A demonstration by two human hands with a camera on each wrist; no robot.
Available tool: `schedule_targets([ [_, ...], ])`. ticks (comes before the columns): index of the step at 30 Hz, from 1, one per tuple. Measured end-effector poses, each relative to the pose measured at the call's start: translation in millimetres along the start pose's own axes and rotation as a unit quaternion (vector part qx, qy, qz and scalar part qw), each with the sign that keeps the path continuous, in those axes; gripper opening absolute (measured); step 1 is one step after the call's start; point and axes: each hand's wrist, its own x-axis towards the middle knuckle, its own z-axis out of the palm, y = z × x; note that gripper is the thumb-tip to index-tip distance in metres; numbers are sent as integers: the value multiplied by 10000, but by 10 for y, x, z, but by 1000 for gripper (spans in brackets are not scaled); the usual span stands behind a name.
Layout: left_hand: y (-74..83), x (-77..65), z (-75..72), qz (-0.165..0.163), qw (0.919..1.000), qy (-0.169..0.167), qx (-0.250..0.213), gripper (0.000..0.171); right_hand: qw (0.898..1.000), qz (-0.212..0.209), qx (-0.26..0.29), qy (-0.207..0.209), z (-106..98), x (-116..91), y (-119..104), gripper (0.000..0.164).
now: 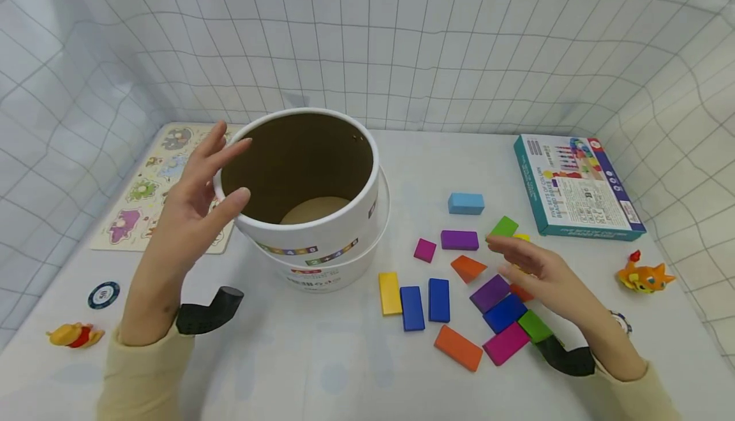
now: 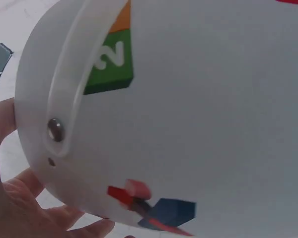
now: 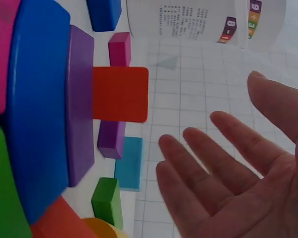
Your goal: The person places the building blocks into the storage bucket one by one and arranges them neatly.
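A tall white bucket (image 1: 344, 229) with printed sums on its wall stands left of centre, its mouth showing a brown inside. My left hand (image 1: 192, 210) is beside its left rim with fingers spread and thumb apart. Whether it touches the bucket I cannot tell. In the left wrist view the bucket's side (image 2: 198, 119) fills most of the picture, with fingers around its edge. Over the scattered wooden blocks at right hovers my right hand (image 1: 548, 277), fingers extended and holding nothing. Below it lie a purple block (image 1: 490, 293), a blue block (image 1: 504, 313) and a green block (image 1: 535, 326).
A wooden animal puzzle board (image 1: 126, 217) lies behind the left hand. A bead box (image 1: 586, 191) is at the back right, an orange toy (image 1: 645, 276) near it. At the left edge are a poker chip (image 1: 104, 295) and a small yellow-red figure (image 1: 76, 335).
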Motion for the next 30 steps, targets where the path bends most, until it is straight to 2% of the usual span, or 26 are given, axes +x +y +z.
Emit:
schedule_targets([
  [4, -42, 19, 52, -255, 9985, 26, -484, 53, 9990, 279, -266, -227, 124, 43, 51, 43],
  [9, -52, 19, 78, -358, 9968, 56, -709, 55, 9956, 674, -627, -173, 293, 110, 77, 46],
  [13, -54, 20, 80, -326, 9970, 22, -702, 55, 9883, 832, -1278, 89, 430, 147, 98, 45],
  [18, -45, 21, 83, -340, 9970, 56, -689, 55, 9798, 629, -1799, 599, 520, 192, 149, 41],
  [21, -44, 21, 84, -368, 9971, 88, -664, 56, 9814, 606, -1637, 794, 526, 222, 191, 39],
  [25, -60, 26, 91, -369, 9966, 76, -732, 56, 9861, 776, -1166, 896, 502, 242, 237, 37],
  [30, -63, 35, 82, -261, 9958, 59, -877, 56, 9886, 909, -794, 896, 339, 254, 69, 37],
])
